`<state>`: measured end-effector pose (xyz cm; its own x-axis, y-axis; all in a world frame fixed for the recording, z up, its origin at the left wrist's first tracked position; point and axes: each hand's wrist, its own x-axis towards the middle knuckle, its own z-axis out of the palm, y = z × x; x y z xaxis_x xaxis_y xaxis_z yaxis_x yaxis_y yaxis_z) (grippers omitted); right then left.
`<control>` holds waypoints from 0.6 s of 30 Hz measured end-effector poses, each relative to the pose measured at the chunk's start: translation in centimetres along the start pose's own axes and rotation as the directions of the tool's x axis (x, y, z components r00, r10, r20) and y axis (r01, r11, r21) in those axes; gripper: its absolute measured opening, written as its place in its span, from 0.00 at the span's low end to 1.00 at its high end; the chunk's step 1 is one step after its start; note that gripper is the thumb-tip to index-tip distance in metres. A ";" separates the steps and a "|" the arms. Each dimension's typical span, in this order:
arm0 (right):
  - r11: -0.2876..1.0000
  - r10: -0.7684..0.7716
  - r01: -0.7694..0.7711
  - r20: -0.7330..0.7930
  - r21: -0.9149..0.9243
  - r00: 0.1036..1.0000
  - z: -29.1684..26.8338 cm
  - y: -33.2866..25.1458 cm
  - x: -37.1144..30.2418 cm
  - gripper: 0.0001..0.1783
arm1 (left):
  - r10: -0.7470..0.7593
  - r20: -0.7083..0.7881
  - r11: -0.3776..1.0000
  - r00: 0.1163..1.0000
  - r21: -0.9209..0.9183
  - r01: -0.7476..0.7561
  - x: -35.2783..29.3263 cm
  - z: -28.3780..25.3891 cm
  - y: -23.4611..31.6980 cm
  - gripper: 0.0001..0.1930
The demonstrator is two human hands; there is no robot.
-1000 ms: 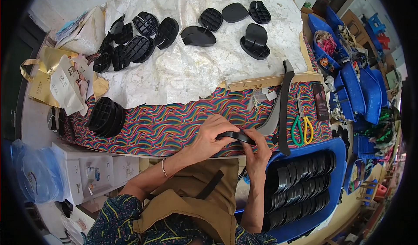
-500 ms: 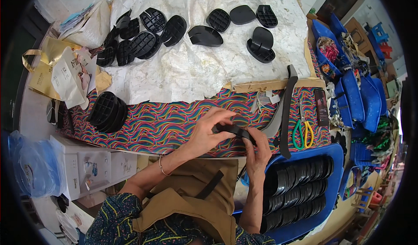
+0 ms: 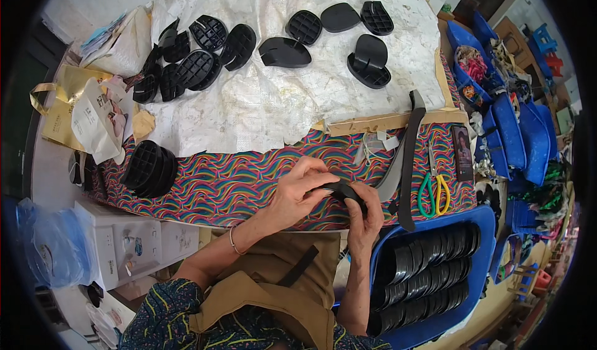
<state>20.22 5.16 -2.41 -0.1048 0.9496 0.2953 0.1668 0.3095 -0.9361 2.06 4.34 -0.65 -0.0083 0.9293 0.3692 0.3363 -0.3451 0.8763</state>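
Note:
Both my hands hold one black plastic heel piece [image 3: 344,193] over the near edge of the wavy multicoloured cloth [image 3: 236,179]. My left hand [image 3: 298,191] covers its left end from above, fingers curled. My right hand [image 3: 368,216] grips its right end from below. A blue tray [image 3: 485,225] filled with rows of black heel pieces sits just to the right of my right hand. A stack of black heel pieces [image 3: 149,168] stands on the cloth at the left.
Several black heel pieces [image 3: 199,61] lie spread on the white sheet [image 3: 280,101] at the back. Green and yellow scissors [image 3: 433,191], a black strap [image 3: 410,157] and a phone [image 3: 463,153] lie at right. White boxes [image 3: 124,244] sit lower left, blue bins [image 3: 516,132] far right.
My hands have stayed over the cloth's near edge, turning the heel piece slightly between them. The view has shifted a little; nothing else moved.

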 end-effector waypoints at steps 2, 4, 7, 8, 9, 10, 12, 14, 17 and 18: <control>1.000 0.005 -0.005 -0.001 0.003 1.000 0.0 0.1 -0.1 0.14 | 0.005 0.023 1.000 1.000 0.028 -0.005 0.4 -0.1 0.4 0.13; 1.000 -0.014 0.014 -0.007 -0.004 1.000 0.1 0.3 -0.2 0.14 | -0.040 0.033 0.999 0.999 -0.028 0.041 0.4 0.0 0.1 0.14; 0.999 -0.007 0.008 -0.026 0.031 1.000 0.1 0.5 0.0 0.14 | 0.049 0.031 0.996 0.998 0.077 -0.051 0.8 0.0 -0.2 0.15; 0.999 0.010 -0.009 -0.026 0.043 1.000 0.2 0.3 0.1 0.14 | 0.104 0.033 0.984 0.994 0.143 -0.108 1.0 -0.1 -0.3 0.15; 0.998 0.026 -0.024 -0.031 0.052 0.999 0.2 -0.1 0.2 0.14 | 0.112 0.004 0.983 0.994 0.149 -0.111 1.3 0.1 -0.2 0.15; 0.997 0.041 -0.039 -0.036 0.062 0.998 0.2 -0.3 0.4 0.14 | 0.119 -0.026 0.981 0.993 0.155 -0.113 1.5 0.2 -0.1 0.16; 0.999 0.024 -0.023 -0.035 0.034 0.999 0.2 0.1 0.5 0.14 | 0.141 -0.056 0.976 0.988 0.178 -0.129 1.7 0.4 0.0 0.16; 0.999 0.026 -0.024 -0.043 0.045 0.999 0.2 0.3 0.5 0.14 | 0.171 -0.057 0.965 0.984 0.210 -0.156 1.7 0.5 -0.1 0.15; 0.997 0.028 -0.023 -0.066 0.070 0.997 0.2 0.2 0.4 0.13 | 0.213 -0.099 0.949 0.972 0.259 -0.182 1.4 0.6 -0.7 0.15; 0.999 0.012 -0.009 -0.069 0.047 0.998 0.2 0.1 0.4 0.13 | 0.233 -0.091 0.931 0.968 0.310 -0.195 1.4 0.5 -0.7 0.14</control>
<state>19.95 5.56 -2.43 -0.0353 0.9545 0.2960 0.1212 0.2981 -0.9468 2.30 5.99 -0.89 -0.0150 0.8074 0.5898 0.6063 -0.4617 0.6475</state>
